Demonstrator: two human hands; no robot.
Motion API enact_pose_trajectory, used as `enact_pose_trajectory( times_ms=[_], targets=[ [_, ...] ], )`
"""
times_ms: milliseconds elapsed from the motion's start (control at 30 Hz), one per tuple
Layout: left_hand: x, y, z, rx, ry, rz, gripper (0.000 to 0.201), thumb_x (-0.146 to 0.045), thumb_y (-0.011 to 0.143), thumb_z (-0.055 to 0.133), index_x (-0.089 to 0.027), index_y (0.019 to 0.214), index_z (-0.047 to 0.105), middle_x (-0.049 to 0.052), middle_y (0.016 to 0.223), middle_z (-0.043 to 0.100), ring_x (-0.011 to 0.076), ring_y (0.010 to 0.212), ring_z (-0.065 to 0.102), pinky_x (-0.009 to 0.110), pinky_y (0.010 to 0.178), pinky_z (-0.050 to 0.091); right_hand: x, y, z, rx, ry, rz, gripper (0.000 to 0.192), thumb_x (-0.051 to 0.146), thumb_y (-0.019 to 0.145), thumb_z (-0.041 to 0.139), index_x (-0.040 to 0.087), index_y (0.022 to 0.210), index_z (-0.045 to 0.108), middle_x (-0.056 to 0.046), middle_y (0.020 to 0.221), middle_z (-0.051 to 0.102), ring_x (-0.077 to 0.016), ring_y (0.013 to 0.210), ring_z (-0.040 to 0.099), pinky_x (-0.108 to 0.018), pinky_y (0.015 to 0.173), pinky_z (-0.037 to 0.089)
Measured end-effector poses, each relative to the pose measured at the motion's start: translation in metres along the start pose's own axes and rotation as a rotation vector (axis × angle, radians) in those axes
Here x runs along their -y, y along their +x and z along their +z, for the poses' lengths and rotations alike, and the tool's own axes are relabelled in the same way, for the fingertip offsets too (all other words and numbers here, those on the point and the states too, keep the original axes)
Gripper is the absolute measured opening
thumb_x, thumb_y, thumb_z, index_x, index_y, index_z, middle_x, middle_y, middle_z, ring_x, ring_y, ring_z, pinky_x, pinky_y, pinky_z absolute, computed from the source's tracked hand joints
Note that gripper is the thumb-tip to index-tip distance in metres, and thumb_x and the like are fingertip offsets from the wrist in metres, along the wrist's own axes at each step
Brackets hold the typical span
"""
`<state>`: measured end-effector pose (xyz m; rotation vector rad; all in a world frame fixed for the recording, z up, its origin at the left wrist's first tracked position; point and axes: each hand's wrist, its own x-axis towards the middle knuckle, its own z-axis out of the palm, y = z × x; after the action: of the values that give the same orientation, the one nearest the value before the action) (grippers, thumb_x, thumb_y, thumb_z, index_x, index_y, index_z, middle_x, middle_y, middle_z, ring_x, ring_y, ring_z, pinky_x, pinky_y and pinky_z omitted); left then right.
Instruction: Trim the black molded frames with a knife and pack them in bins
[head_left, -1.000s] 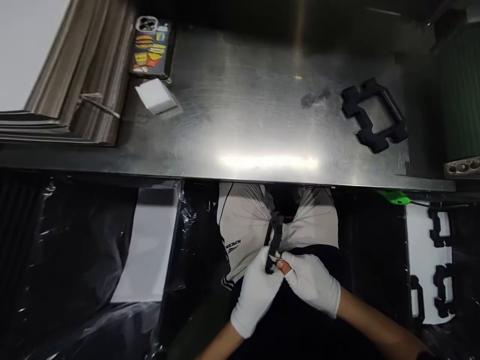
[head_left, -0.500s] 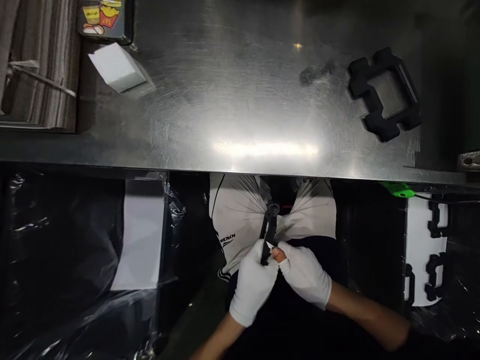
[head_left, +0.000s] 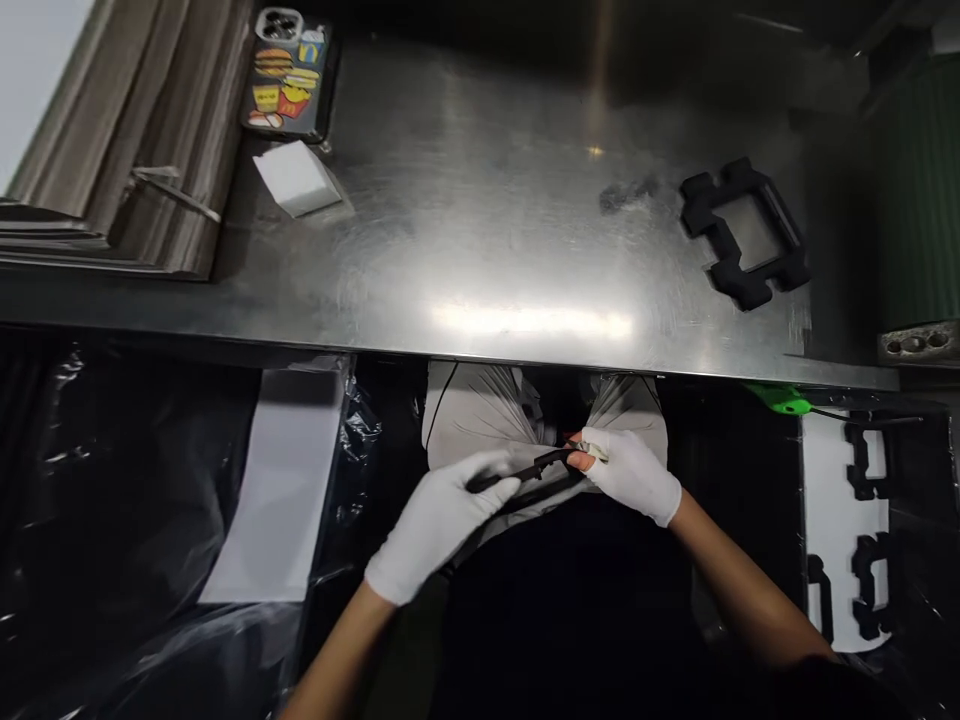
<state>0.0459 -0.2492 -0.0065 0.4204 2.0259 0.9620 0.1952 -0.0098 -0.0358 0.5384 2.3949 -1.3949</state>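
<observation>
- Left hand (head_left: 442, 520), white glove, fingers closed on left end of thin black frame piece (head_left: 525, 470); right hand (head_left: 634, 472), white glove, pinches its right end, with a bit of light material at the fingertips — cannot tell what.
- Frame piece held off the worktop, below its near edge, over the lap; an end in each hand likely steadies it for close work.
- Long axis runs left-right, right end tilted slightly up toward near edge.
- Steel worktop (head_left: 487, 250): black foam frame (head_left: 746, 232) near right edge, white block (head_left: 296, 177) and phone (head_left: 286, 82) toward far left corner, stacked sheets (head_left: 127, 150) at left edge.
- White sheet of cutouts (head_left: 832, 520) sits below worktop, right.
</observation>
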Motion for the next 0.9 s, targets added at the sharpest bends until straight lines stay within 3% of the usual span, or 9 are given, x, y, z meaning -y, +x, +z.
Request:
enact_pose_trajectory(
  times_ms=[67,133,200,300,400,467,567,733,900],
  targets=[
    [0.005,-0.011,0.002,-0.365,0.082,0.072,0.031,-0.052,0.088,0.076,-0.024,0.076,0.074,0.006,0.089,0.078,0.0281,0.095,0.073,0.038,0.091,0.061,0.001,0.002,0.003,-0.112,-0.013,0.075,0.031,0.049,0.108,0.060,0.023,0.098,0.073,0.001,0.079,0.071,-0.0172,0.074,0.065,-0.028,0.070,0.043],
    [0.011,-0.025,0.015,-0.467,0.014,0.016,0.047,-0.055,0.094,0.070,-0.023,0.061,0.061,0.004,0.071,0.066,0.0226,0.074,0.065,0.034,0.074,0.057,0.007,-0.001,0.012,-0.256,0.060,0.141,0.038,0.053,0.107,0.059,0.023,0.086,0.067,0.002,0.073,0.065,-0.0158,0.069,0.058,-0.028,0.067,0.040],
    [0.013,-0.036,0.035,-0.317,-0.196,-0.127,0.045,-0.061,0.095,0.069,-0.022,0.074,0.070,0.004,0.075,0.070,0.0223,0.075,0.067,0.034,0.074,0.058,0.018,-0.008,0.026,-0.345,0.160,0.190,0.043,0.056,0.106,0.057,0.023,0.079,0.061,0.002,0.068,0.058,-0.0154,0.066,0.053,-0.028,0.063,0.039],
    [0.003,-0.036,0.058,-0.136,-0.531,-0.200,0.053,-0.066,0.094,0.071,-0.020,0.119,0.073,0.011,0.110,0.079,0.0275,0.105,0.074,0.040,0.098,0.060,0.040,-0.026,0.049,-0.286,0.269,0.163,0.039,0.059,0.104,0.061,0.023,0.090,0.068,0.001,0.077,0.067,-0.0172,0.071,0.061,-0.029,0.067,0.046],
    [-0.011,-0.028,0.061,-0.103,-0.673,-0.154,0.047,-0.067,0.099,0.064,-0.021,0.106,0.066,0.007,0.102,0.073,0.0237,0.097,0.071,0.037,0.091,0.060,0.055,-0.050,0.062,-0.138,0.361,0.021,0.053,0.075,0.101,0.062,0.025,0.116,0.071,-0.004,0.101,0.076,-0.0218,0.089,0.071,-0.033,0.082,0.056],
    [-0.014,-0.025,0.056,-0.095,-0.534,-0.161,0.041,-0.062,0.096,0.066,-0.023,0.093,0.058,0.002,0.086,0.066,0.0214,0.082,0.066,0.034,0.078,0.057,0.056,-0.064,0.062,-0.205,0.415,-0.021,0.065,0.083,0.105,0.043,0.026,0.124,0.067,-0.006,0.109,0.074,-0.0239,0.098,0.071,-0.036,0.089,0.058],
    [-0.006,-0.029,0.052,-0.025,-0.125,-0.163,0.028,-0.050,0.091,0.068,-0.024,0.095,0.057,0.002,0.085,0.070,0.0252,0.082,0.070,0.037,0.078,0.054,0.047,-0.076,0.051,-0.344,0.379,0.042,0.058,0.071,0.114,0.026,0.026,0.107,0.062,-0.006,0.103,0.068,-0.0221,0.094,0.067,-0.035,0.085,0.054],
    [0.011,-0.041,0.063,0.119,0.459,-0.044,0.029,-0.044,0.097,0.058,-0.021,0.114,0.064,0.011,0.095,0.079,0.0356,0.091,0.079,0.043,0.081,0.052,0.027,-0.077,0.050,0.185,0.066,0.075,0.043,0.055,0.117,0.034,0.024,0.094,0.053,0.001,0.082,0.063,-0.0171,0.070,0.057,-0.030,0.066,0.040],
    [0.014,-0.046,0.071,0.137,0.608,0.034,0.032,-0.047,0.099,0.055,-0.019,0.111,0.066,0.010,0.086,0.079,0.0332,0.080,0.079,0.040,0.073,0.050,0.029,-0.074,0.062,0.275,-0.217,0.110,0.039,0.047,0.120,0.031,0.024,0.114,0.061,-0.002,0.094,0.075,-0.0181,0.075,0.067,-0.029,0.065,0.034]
  ],
)
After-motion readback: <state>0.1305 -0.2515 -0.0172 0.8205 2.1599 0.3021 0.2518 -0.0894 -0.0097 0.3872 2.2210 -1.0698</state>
